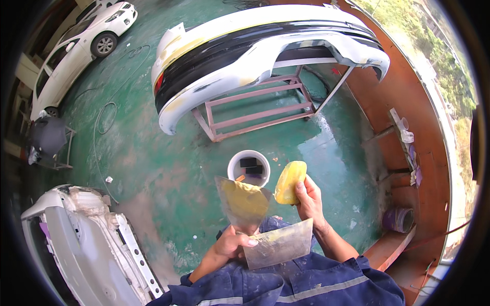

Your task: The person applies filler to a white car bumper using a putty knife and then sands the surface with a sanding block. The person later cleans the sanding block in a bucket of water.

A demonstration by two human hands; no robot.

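Note:
My left hand [230, 246] is closed on two thin, stiff sheets. One sheet [242, 206] points away from me and has yellow putty smeared across its upper part. The other sheet [280, 246], greyish and translucent, lies across my front with its inner end under my thumb. My right hand [310, 201] grips a rounded, flat yellow piece [291, 182] by its right edge, thumb on top. Whether it is a spreader coated in putty, I cannot tell. It is raised to the right of the smeared sheet, apart from it.
Ahead, a white bucket [231, 172] holds dark blocks. Beyond it, a white and black car bumper [214, 53] with yellow patches rests on a metal stand [260, 121]. A grey body panel [84, 250] is at the left, a white car [76, 51] farther back. A hose [95, 135] crosses the green floor.

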